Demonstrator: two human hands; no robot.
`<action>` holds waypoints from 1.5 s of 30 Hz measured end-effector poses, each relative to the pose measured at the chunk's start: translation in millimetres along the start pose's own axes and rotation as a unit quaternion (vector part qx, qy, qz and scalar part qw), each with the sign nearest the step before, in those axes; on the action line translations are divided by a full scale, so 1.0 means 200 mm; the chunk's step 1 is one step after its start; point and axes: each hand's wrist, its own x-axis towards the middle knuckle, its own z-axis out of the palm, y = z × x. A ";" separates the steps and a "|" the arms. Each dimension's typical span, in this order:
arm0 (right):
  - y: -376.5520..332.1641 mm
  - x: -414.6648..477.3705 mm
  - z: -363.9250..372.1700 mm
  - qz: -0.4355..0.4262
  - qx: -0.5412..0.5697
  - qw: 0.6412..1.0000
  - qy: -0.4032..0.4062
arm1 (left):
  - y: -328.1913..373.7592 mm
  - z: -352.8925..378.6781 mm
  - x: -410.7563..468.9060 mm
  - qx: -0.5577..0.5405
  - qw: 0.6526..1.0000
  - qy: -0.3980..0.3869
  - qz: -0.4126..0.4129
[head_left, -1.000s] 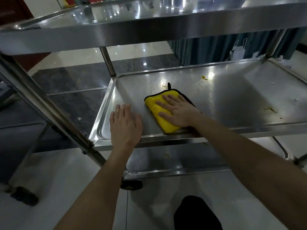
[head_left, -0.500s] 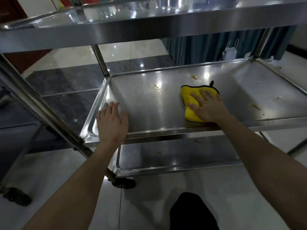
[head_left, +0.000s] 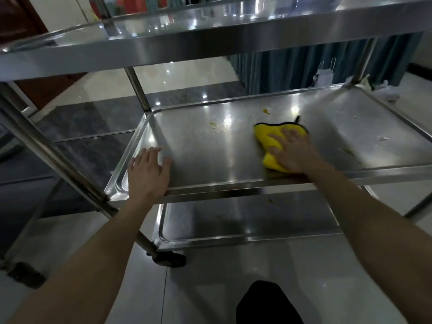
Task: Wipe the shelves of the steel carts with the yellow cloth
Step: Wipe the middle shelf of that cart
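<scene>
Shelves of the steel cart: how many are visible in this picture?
3. The top shelf spans the upper frame; the middle shelf holds the yellow cloth under the right hand; the bottom shelf sits below it, partly hidden.

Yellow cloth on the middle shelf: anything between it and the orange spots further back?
Nothing visible. The right hand presses the yellow cloth on the middle shelf; only bare steel separates it from the orange spot behind and the smear further left. The left hand rests at the near-left corner, off that path.
</scene>
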 end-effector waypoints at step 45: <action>1.02 -0.17 -0.12 0.167 0.053 0.984 0.032 | 1.36 0.31 -0.07 0.008 0.996 -0.032 0.082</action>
